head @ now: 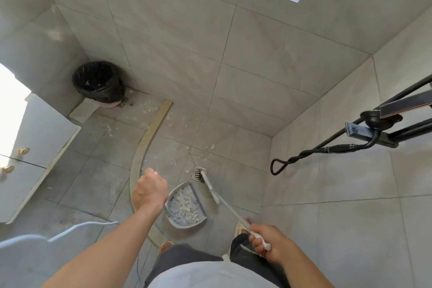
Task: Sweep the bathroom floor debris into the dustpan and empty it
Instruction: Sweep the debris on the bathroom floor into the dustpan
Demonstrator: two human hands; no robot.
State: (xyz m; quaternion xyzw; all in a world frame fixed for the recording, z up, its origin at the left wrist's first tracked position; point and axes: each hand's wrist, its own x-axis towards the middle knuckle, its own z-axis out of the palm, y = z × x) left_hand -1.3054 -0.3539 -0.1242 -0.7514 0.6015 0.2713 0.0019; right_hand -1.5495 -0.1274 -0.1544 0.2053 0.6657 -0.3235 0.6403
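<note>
Far left, in the corner, stands the bin (pixel 98 82) with its black liner, well away from both hands. Scraps of white debris (pixel 149 110) lie across the tiles between it and the person. The left hand (pixel 149 190) is curled over what seems the dustpan's upright handle, hidden beneath the fist, so I cannot tell the grip exactly. The dustpan (pixel 185 206), heaped with scraps, sits just right of it. The right hand (pixel 268 243) wraps the broom handle (pixel 233 211), which slants away to the head (pixel 209 186) by the floor drain (pixel 198 173). The left hand is nearer the bin.
</note>
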